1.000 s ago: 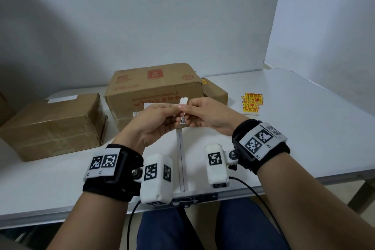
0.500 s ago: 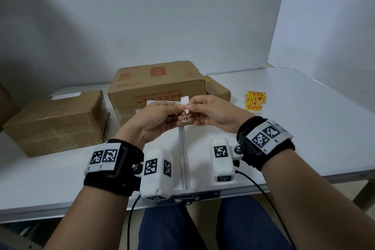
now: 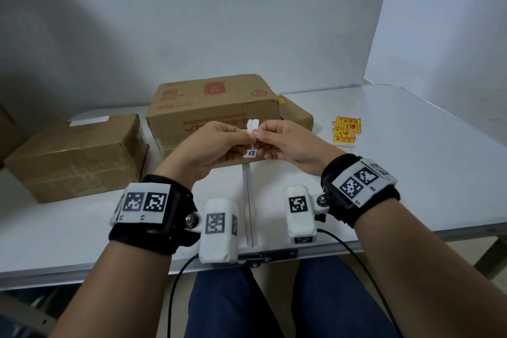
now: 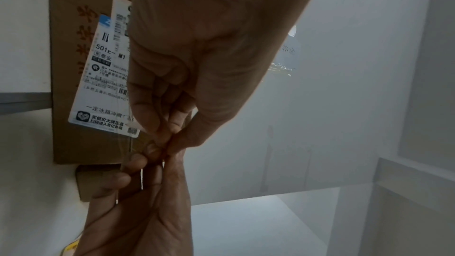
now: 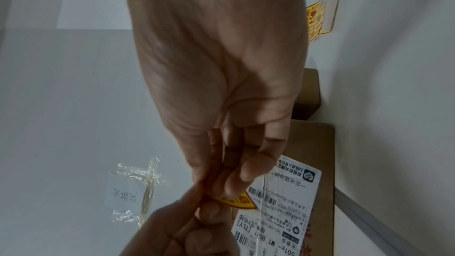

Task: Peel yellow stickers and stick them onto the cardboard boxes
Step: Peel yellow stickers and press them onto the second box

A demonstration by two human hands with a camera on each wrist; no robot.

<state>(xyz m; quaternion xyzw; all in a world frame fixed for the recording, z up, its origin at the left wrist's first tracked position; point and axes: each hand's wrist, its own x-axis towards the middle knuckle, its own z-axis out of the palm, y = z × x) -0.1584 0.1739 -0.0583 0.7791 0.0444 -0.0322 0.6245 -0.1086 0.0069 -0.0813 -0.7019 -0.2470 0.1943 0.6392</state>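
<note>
Both hands meet above the table's middle and pinch one small yellow sticker [image 5: 240, 200] with its white backing [image 3: 252, 126]. My left hand [image 3: 248, 138] grips it from the left, my right hand [image 3: 259, 136] from the right, fingertips touching. Which hand holds the backing I cannot tell. In the left wrist view the left fingers [image 4: 169, 122] curl down onto the right hand's fingers [image 4: 138, 163]. Just behind the hands stands the large cardboard box [image 3: 211, 107] with a white shipping label [image 4: 105, 77] on its near side. A pile of yellow stickers [image 3: 346, 130] lies to the right.
A second cardboard box [image 3: 76, 156] sits at the left, and a small one [image 3: 297, 115] stands behind the large box's right corner. The white table [image 3: 411, 173] has a seam down its middle. Crumpled clear tape [image 5: 142, 186] is stuck on the wall.
Both hands have stayed together on the sticker and drifted a little up and away from me. The white backing's tip stands slightly higher above the fingers.
</note>
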